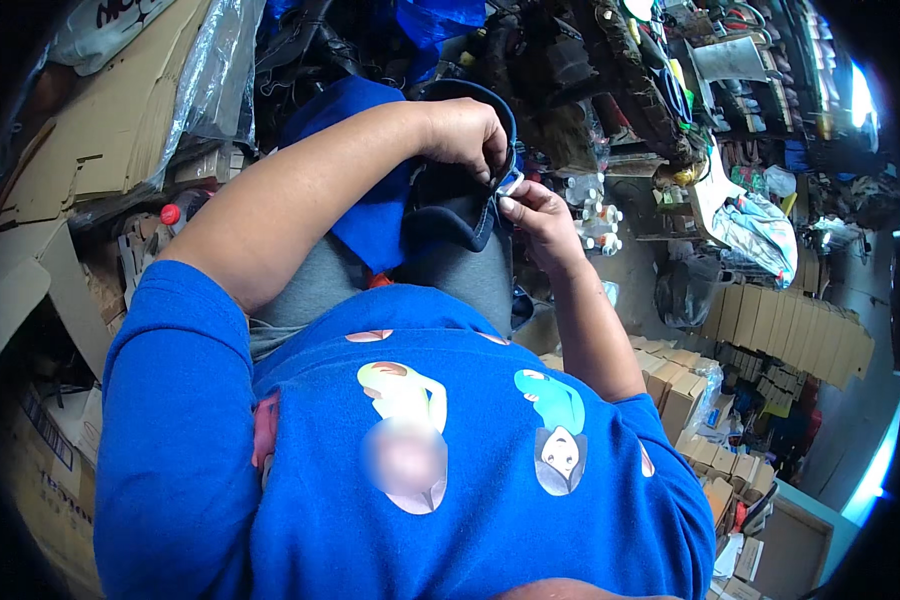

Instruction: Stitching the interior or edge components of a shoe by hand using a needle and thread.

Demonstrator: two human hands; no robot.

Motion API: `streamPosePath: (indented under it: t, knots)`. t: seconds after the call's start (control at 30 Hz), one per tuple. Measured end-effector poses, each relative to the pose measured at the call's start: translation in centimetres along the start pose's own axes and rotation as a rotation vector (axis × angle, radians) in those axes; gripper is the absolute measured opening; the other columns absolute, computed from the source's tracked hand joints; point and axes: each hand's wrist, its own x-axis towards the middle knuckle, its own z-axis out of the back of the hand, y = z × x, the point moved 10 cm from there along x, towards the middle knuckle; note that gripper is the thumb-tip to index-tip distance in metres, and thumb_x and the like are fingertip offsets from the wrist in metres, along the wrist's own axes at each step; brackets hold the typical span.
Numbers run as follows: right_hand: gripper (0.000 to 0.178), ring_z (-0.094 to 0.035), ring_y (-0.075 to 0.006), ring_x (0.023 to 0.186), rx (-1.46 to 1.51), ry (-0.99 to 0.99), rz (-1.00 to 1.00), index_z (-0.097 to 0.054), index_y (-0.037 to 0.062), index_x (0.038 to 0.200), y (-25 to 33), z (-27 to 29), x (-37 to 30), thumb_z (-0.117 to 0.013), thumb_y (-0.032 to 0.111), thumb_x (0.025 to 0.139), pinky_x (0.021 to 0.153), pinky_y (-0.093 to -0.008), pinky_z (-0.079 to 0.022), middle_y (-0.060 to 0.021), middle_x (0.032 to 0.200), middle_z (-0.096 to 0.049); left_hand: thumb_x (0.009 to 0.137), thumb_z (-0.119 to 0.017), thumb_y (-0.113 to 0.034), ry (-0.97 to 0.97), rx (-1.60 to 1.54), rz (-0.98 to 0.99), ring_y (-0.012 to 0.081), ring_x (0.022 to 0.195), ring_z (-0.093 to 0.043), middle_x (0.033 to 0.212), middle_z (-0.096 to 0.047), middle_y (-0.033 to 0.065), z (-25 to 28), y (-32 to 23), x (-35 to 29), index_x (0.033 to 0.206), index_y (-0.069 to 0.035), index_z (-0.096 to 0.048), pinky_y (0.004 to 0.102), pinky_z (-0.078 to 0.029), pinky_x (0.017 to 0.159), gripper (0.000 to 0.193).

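My left hand (465, 135) grips the rim of a dark navy shoe upper (455, 205) that rests on my grey-trousered lap. Close beside it, my right hand (535, 215) pinches the same rim, with a small pale piece (511, 183) between the two hands' fingertips. A bright blue fabric piece (365, 215) lies under the navy upper, over my left knee. Both forearms reach forward from my blue printed shirt. The inside of the upper is dark and hard to read.
Flattened cardboard (80, 140) and clear plastic sheeting (210, 70) lean at the left. Stacks of small brown boxes (780, 325) stand at the right and lower right. A cluttered workbench (660, 90) with tools and small white bottles (595, 215) lies ahead.
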Motion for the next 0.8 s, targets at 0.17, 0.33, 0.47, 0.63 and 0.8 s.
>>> streamPosePath:
  t: [0.17, 0.33, 0.47, 0.63, 0.8]
  knots:
    - [0.010, -0.054, -0.0054, 0.073, -0.487, -0.089, 0.079, -0.064, 0.0032, 0.086, 2.8, -1.6, -0.8, -0.071, 0.009, 0.082, 0.069, -0.0202, -0.044, 0.0019, 0.080, -0.063, 0.072, -0.074, -0.006, 0.095, 0.012, 0.048, 0.0174, 0.081, -0.066, 0.091, -0.072, 0.0088, -0.9, 0.1, -0.1, 0.101, -0.003, -0.070, 0.0294, -0.050, 0.079, 0.029]
    - [0.008, -0.055, -0.0089, 0.071, -0.763, -0.161, 0.270, -0.070, 0.0032, 0.082, 7.0, -1.2, -2.9, -0.074, 0.008, 0.076, 0.064, -0.0223, -0.045, -0.0018, 0.085, -0.055, 0.079, -0.070, -0.011, 0.157, -0.075, 0.122, 0.0128, 0.083, -0.064, 0.093, -0.072, 0.0067, -0.9, 1.6, -0.6, 0.103, -0.002, -0.069, 0.0287, -0.048, 0.083, 0.026]
    - [0.011, -0.056, -0.0100, 0.077, -0.782, -0.196, 0.283, -0.069, 0.0023, 0.085, 6.7, -0.9, -3.1, -0.073, 0.010, 0.078, 0.067, -0.0248, -0.046, -0.0035, 0.085, -0.057, 0.079, -0.069, -0.010, 0.130, -0.037, 0.107, 0.0111, 0.081, -0.063, 0.091, -0.072, 0.0064, -0.6, 1.6, -0.4, 0.102, -0.001, -0.069, 0.0275, -0.048, 0.081, 0.025]
    - [0.014, -0.060, -0.0225, 0.078, -0.867, -0.240, 0.367, -0.065, 0.0002, 0.083, 6.1, -1.8, -2.6, -0.070, 0.012, 0.080, 0.071, -0.0330, -0.047, -0.0102, 0.084, -0.059, 0.075, -0.071, -0.013, 0.068, -0.091, 0.037, 0.0135, 0.075, -0.063, 0.083, -0.071, 0.0056, -0.2, 0.6, -0.8, 0.099, -0.008, -0.072, 0.0281, -0.049, 0.074, 0.025]
    - [0.019, -0.060, -0.0293, 0.087, -0.863, -0.248, 0.388, -0.065, 0.0028, 0.086, 5.3, -2.8, -1.5, -0.074, 0.016, 0.075, 0.077, -0.0365, -0.048, -0.0126, 0.090, -0.060, 0.071, -0.073, -0.009, -0.228, 0.150, 0.060, 0.0194, 0.082, -0.065, 0.086, -0.069, 0.0109, 1.7, -0.1, -2.1, 0.092, -0.002, -0.070, 0.0312, -0.049, 0.078, 0.023]
